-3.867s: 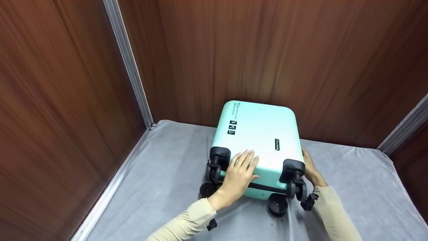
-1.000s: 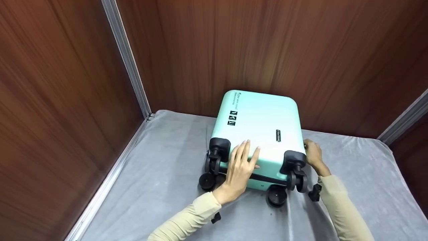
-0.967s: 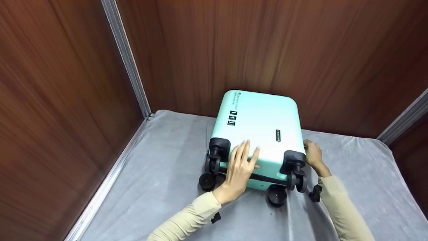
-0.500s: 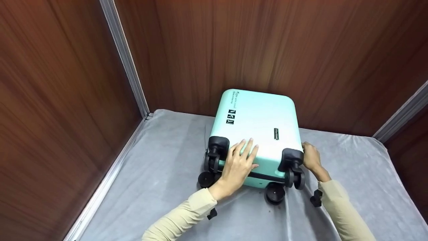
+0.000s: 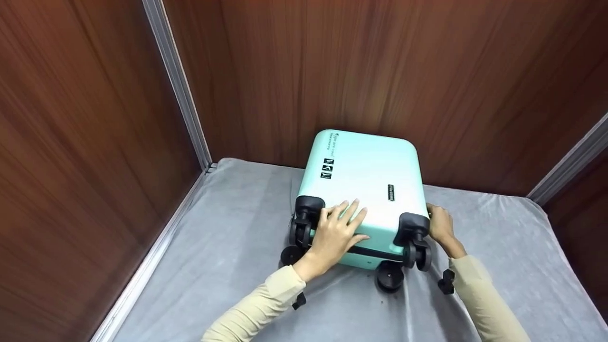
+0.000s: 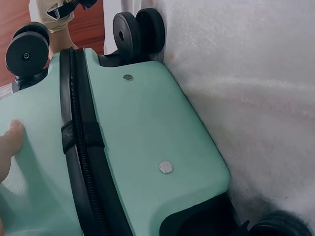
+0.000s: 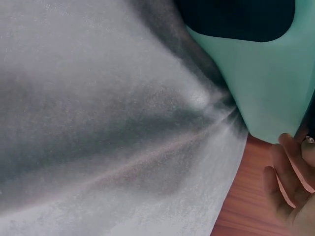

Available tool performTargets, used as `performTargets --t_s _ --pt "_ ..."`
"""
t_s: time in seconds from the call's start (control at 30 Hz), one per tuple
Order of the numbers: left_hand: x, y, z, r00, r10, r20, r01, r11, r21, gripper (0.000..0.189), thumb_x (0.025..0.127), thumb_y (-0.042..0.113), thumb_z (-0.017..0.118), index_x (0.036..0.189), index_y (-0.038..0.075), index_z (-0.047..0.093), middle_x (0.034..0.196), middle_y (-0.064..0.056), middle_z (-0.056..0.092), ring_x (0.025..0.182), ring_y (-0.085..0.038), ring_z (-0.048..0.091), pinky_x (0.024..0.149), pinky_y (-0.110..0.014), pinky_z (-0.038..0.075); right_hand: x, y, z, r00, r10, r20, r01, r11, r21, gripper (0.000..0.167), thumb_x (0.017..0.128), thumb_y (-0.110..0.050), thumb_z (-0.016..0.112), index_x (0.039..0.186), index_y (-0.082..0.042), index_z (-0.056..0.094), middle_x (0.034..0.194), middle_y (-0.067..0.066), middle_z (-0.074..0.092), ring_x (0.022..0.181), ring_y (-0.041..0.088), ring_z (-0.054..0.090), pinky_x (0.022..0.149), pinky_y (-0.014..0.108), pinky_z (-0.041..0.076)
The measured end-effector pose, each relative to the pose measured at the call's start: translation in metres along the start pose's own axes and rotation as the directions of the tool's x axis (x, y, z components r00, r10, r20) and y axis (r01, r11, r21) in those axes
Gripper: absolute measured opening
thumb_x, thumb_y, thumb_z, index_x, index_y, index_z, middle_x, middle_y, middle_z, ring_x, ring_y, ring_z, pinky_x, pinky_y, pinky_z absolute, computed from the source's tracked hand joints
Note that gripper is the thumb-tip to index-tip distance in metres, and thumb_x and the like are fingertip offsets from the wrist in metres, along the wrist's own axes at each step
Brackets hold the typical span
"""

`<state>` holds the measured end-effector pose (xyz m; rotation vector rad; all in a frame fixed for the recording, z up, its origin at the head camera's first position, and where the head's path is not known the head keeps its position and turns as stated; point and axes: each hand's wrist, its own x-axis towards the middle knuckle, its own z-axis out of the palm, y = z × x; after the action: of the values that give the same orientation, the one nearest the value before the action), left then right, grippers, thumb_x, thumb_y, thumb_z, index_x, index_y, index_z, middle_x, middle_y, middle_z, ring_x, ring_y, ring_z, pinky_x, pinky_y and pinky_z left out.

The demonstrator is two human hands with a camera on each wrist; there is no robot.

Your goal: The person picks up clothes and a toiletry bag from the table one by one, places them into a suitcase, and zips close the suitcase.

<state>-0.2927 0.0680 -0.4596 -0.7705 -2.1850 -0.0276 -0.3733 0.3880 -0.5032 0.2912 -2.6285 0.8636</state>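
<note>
A mint-green hard suitcase (image 5: 365,175) lies flat on a grey cloth (image 5: 228,266), its black wheels (image 5: 390,275) toward me and its far end at the wooden wall. My left hand (image 5: 339,228) rests flat on the top shell near the wheel end; one fingertip (image 6: 10,142) shows beside the black zipper band (image 6: 81,147). My right hand (image 5: 439,225) is at the suitcase's right side just behind the wheel housing. Its curled fingers (image 7: 290,187) pinch a small metal piece at the zipper line, apparently the zipper pull.
Dark wooden wall panels (image 5: 356,71) enclose the cloth at the back and left, joined by a metal corner strip (image 5: 178,85). Another metal strip (image 5: 565,161) runs at the right. Bare cloth spreads left and right of the suitcase.
My left hand stays flat on the shell. The right hand has shifted only slightly along the suitcase's right side. The view has drifted a little.
</note>
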Motion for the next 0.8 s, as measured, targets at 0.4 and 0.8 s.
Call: performTargets --t_s 0.4,0.8 --pt "0.001 0.004 0.004 0.999 0.004 -0.033 0.001 0.988 0.155 0.066 0.086 0.066 0.052 0.136 0.024 0.06 0.138 -0.006 0.057 0.12 -0.022 0.053 0.088 -0.035 0.044 -0.003 0.004 -0.003 0.999 -0.052 -0.017 0.051 0.998 -0.032 0.011 0.084 -0.001 0.065 0.09 0.004 0.073 0.079 0.022 0.07 0.078 0.048 0.065 0.067 0.062 0.047" --pt "0.003 0.006 0.003 0.999 -0.022 -0.03 0.026 0.989 0.146 0.068 0.083 0.067 0.055 0.135 0.023 0.061 0.137 -0.006 0.057 0.119 -0.022 0.053 0.086 -0.035 0.044 -0.016 0.0 -0.009 0.994 -0.102 -0.025 0.1 0.992 -0.073 0.006 0.076 0.006 0.067 0.074 0.001 0.069 0.059 0.009 0.063 0.059 0.035 0.061 0.057 0.055 0.044"
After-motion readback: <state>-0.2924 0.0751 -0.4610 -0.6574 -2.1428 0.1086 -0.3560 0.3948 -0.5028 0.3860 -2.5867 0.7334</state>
